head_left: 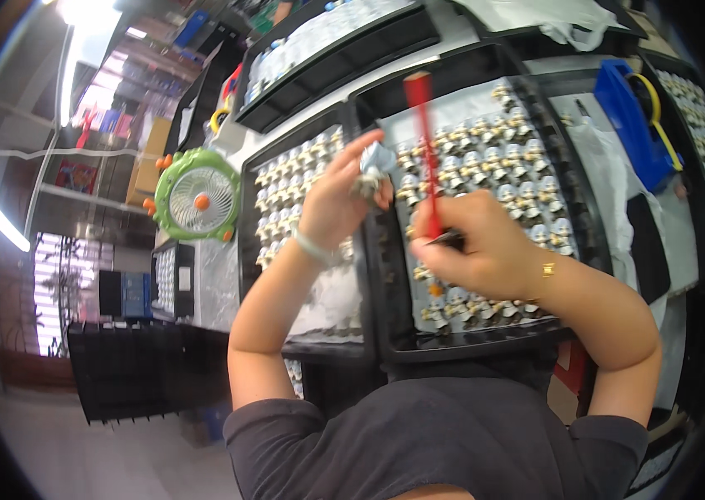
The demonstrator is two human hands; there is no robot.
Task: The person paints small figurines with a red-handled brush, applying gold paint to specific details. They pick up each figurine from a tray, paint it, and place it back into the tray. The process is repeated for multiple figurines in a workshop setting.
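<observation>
Hands (419, 225) around small silver-grey part (375, 167)

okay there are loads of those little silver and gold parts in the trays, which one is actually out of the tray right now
The one pinched in the left hand: a small silver part raised above the black trays. The others sit in rows. The right hand holds a red-handled screwdriver.

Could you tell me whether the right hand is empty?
No, the right hand grips a red-handled tool, its handle pointing up over the black tray.
</observation>
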